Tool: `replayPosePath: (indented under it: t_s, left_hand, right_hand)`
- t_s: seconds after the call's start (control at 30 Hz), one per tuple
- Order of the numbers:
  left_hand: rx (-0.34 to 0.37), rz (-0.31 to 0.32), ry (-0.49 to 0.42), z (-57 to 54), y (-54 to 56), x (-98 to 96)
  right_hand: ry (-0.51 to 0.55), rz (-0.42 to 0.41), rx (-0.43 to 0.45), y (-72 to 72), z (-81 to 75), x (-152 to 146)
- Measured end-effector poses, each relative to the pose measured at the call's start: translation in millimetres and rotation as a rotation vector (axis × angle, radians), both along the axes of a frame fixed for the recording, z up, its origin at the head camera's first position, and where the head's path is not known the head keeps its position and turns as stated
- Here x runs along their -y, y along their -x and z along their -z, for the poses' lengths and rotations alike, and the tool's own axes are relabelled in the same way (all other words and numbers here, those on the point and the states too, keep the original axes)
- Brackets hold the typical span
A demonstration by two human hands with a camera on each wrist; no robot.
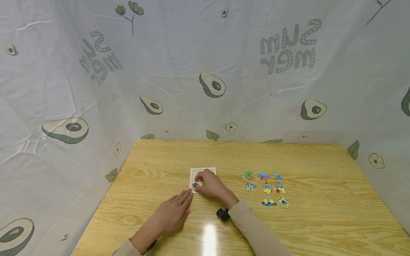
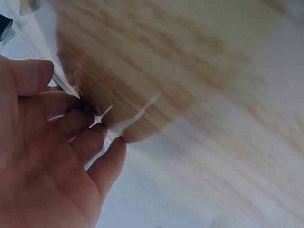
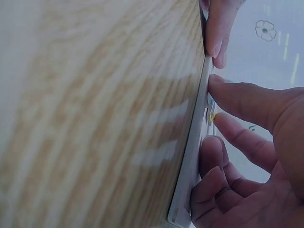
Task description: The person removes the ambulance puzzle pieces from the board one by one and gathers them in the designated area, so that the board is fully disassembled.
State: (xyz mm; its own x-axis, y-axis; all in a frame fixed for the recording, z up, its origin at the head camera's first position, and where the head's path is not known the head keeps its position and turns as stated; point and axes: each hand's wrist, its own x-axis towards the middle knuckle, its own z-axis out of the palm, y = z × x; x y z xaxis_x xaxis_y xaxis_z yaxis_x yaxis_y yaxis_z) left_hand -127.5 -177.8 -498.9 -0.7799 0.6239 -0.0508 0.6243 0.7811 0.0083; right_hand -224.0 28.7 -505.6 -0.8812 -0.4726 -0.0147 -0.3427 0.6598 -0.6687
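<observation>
A white square puzzle board [image 1: 203, 168] lies on the wooden table. My right hand [image 1: 210, 184] is over its lower part, with thumb and index finger pinching a small purple-and-yellow puzzle piece [image 1: 195, 185] at the board's lower left corner. In the right wrist view, a yellow bit of the piece [image 3: 212, 117] shows at the index fingertip, close against the board, while the other fingers rest along the board's edge. My left hand [image 1: 171, 214] lies palm down with its fingers extended, fingertips at the board's lower left corner.
Several colourful puzzle pieces [image 1: 269, 191] lie in rough rows to the right of the board. A black camera [image 1: 222, 214] sits at my right wrist. A pale curtain [image 1: 179, 106] with avocado prints hangs behind the table [image 1: 160, 156] and along its sides.
</observation>
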Motion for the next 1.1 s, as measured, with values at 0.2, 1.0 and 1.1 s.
replayPosePath:
  t_s: [0.2, 1.0, 1.1]
  left_hand:
    - [0.062, -0.035, -0.023, -2.7, 0.6, -1.7]
    - [0.071, -0.040, -0.005, -2.9, 3.9, -3.9]
    - [0.083, -0.044, -0.003, -3.1, 4.4, -4.3]
  right_hand:
    - [-0.007, 0.030, -0.016, -1.8, -0.2, 1]
    - [0.272, 0.115, 0.018, -15.5, -27.1, -24]
    - [0.319, 0.116, 0.038, -20.0, -36.5, -36]
